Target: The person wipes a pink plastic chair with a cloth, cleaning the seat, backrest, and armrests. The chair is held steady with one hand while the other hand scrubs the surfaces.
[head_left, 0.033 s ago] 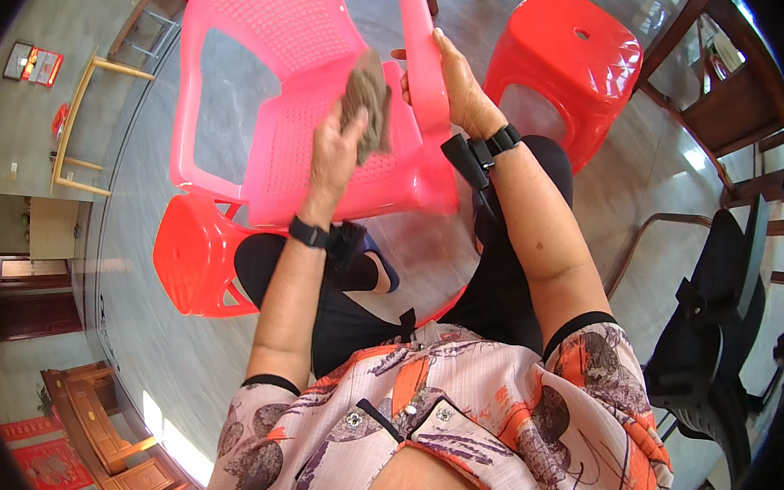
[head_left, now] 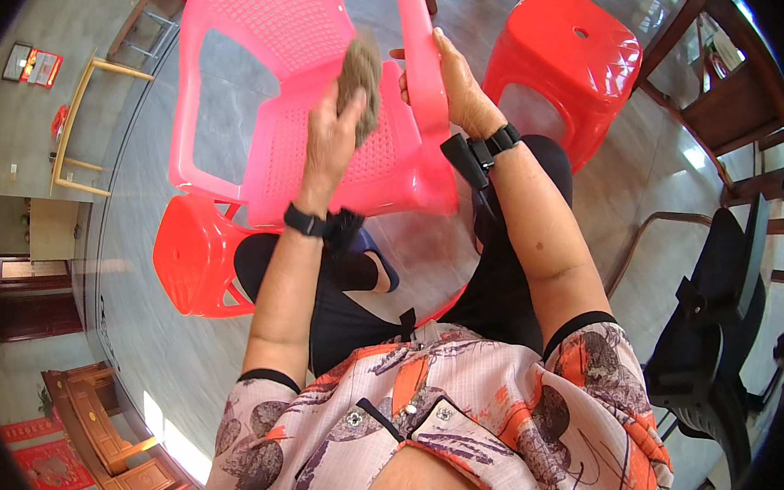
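Note:
A pink plastic armchair (head_left: 281, 130) with a perforated back and seat stands in front of me. My left hand (head_left: 328, 143) is closed on a crumpled grey-brown cloth (head_left: 362, 72), which it holds over the chair's seat. Whether the cloth touches the plastic I cannot tell. My right hand (head_left: 462, 89) grips the chair's right armrest, thumb on the near side and fingertips showing past its inner edge. Both wrists wear black straps with a small dark device.
A red plastic stool (head_left: 564, 51) stands to the right of the chair, another red stool (head_left: 193, 252) at its near left. Dark wooden furniture (head_left: 734, 111) is at the far right, with a black chair (head_left: 708, 325) nearer. A wooden frame (head_left: 75, 119) stands by the left wall.
My left hand has shifted slightly left with the cloth, which tilts a little differently. My right hand and the chair look unmoved.

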Motion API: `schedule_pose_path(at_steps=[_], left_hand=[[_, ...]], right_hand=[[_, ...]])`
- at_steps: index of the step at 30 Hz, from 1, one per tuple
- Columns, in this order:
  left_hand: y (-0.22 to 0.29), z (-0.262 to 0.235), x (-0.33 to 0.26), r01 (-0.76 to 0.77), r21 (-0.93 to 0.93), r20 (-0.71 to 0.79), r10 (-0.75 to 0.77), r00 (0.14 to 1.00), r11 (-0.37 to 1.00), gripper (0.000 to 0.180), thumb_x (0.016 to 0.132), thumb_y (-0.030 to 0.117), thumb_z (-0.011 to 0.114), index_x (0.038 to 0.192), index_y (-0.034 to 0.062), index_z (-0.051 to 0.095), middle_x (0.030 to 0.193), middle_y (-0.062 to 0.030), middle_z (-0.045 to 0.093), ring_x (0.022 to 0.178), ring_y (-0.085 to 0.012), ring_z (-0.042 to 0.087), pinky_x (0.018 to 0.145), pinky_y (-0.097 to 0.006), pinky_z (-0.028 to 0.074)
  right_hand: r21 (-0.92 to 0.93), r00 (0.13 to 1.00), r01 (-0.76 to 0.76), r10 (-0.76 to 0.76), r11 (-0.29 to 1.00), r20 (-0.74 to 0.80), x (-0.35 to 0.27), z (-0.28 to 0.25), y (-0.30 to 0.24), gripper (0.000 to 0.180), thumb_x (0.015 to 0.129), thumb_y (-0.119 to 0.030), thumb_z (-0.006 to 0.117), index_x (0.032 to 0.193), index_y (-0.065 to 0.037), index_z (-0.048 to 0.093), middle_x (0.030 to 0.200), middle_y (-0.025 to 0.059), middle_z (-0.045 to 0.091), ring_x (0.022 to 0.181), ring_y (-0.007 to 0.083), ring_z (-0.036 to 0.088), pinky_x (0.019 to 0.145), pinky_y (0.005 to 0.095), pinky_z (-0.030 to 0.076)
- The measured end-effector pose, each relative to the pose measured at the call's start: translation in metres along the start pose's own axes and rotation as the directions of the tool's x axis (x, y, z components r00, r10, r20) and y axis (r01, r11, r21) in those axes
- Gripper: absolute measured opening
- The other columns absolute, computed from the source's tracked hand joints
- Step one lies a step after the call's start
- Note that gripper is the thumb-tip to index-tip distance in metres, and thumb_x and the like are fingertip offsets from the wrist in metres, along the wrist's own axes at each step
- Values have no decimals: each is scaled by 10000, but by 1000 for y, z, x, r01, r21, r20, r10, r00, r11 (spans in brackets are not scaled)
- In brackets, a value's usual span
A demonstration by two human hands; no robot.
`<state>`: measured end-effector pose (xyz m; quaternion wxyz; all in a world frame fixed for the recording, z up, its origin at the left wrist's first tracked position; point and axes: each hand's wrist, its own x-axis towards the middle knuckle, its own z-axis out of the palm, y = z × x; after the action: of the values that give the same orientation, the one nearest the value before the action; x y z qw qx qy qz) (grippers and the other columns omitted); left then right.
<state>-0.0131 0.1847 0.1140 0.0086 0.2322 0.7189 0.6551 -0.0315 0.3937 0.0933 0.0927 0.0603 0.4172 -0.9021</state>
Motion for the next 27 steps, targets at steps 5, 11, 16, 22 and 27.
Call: schedule_pose_path(at_steps=[5, 11, 16, 22, 27], left_hand=[[18, 55, 77, -128, 280, 181, 79, 980, 951, 361, 1003, 184, 617, 1334, 42, 627, 1286, -183, 669, 1117, -272, 671, 946, -375, 531], [6, 78, 46, -330, 481, 50, 350, 935, 813, 317, 959, 185, 668, 1258, 86, 699, 1389, -277, 582, 1242, -415, 610, 1038, -428, 503], [-8, 83, -15, -387, 565, 20, 457, 889, 729, 314, 965, 160, 669, 1270, 101, 710, 1480, -219, 530, 1407, -484, 431, 1165, -506, 372], [-48, 83, -61, -344, 649, 63, 403, 913, 679, 414, 909, 57, 678, 1317, 134, 690, 1581, -226, 398, 1396, -460, 451, 1099, -461, 465], [-79, 73, -90, -223, 592, 151, 165, 975, 774, 424, 852, 16, 699, 1259, 136, 706, 1541, -235, 442, 1303, -412, 543, 991, -471, 526]], right_hand=[[-367, 845, 521, -526, 771, 97, -6, -8, 13, 538, 1084, -410, 298, 1312, -14, 583, 1116, 123, 664, 969, 227, 646, 856, 358, 540], [-597, 583, 742, -734, 305, 349, -6, -23, 26, 419, 1089, -251, 327, 1385, -45, 541, 1365, 82, 604, 1248, 176, 532, 1056, 325, 444], [-137, 909, 398, -369, 907, 193, 13, -29, 24, 481, 1047, -410, 470, 1317, -25, 572, 1275, 108, 656, 1143, 198, 614, 1013, 357, 508], [30, 991, 52, -55, 998, 121, 19, -28, 15, 632, 1022, -553, 530, 1318, 3, 573, 1121, 127, 699, 973, 199, 695, 890, 347, 583], [-234, 991, 43, -13, 971, 131, 0, -20, 5, 649, 1034, -523, 532, 1383, 23, 548, 1028, 118, 710, 893, 163, 704, 841, 304, 584]])
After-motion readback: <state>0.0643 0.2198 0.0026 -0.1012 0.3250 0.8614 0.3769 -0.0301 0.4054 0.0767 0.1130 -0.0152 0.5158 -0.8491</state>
